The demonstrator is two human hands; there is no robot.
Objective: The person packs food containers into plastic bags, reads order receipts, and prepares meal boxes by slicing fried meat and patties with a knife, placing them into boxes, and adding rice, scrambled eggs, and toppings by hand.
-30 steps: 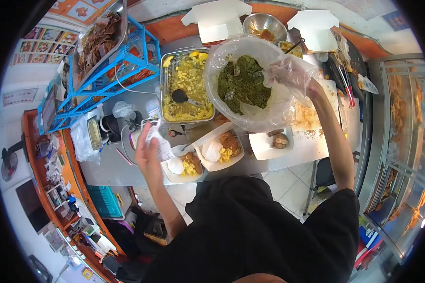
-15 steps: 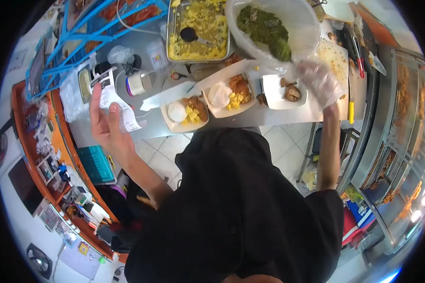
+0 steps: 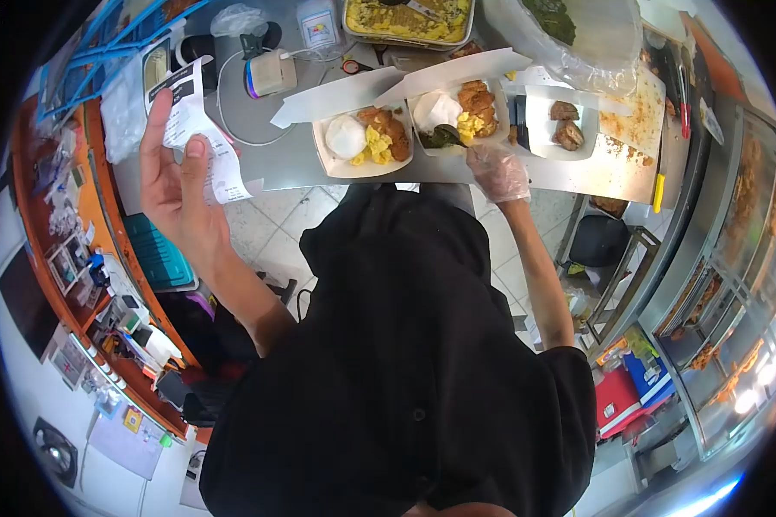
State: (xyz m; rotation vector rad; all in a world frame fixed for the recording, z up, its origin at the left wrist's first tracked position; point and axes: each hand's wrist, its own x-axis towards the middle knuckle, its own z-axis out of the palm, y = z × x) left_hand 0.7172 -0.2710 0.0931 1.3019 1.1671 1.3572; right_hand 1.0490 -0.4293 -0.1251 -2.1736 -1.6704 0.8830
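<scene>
My left hand [image 3: 177, 177] pinches a printed paper receipt [image 3: 200, 138] between thumb and fingers, off to the left. In a clear plastic glove, my right hand [image 3: 498, 172] closes on a dark spoon [image 3: 462, 143] at the front edge of the middle takeaway box [image 3: 492, 133]. Dark greens [image 3: 442, 135] lie at the spoon's end, beside white rice [image 3: 436, 110], yellow food and browned fried pieces. The left takeaway box [image 3: 340, 165] holds rice, yellow food and browned pieces. In the right white box [image 3: 542, 142] are two brown pieces.
At the back stand a metal tray [image 3: 409, 38] of yellow food and a plastic-lined tub [image 3: 608, 73] with greens. A yellow-handled knife [image 3: 659, 193] lies on the right beside a cutting board [image 3: 626, 142]. A cabled white device [image 3: 270, 75] sits left.
My right hand has moved left from beside the tub to the middle box, where dark greens now show. My left hand still holds the receipt. The camera view has shifted.
</scene>
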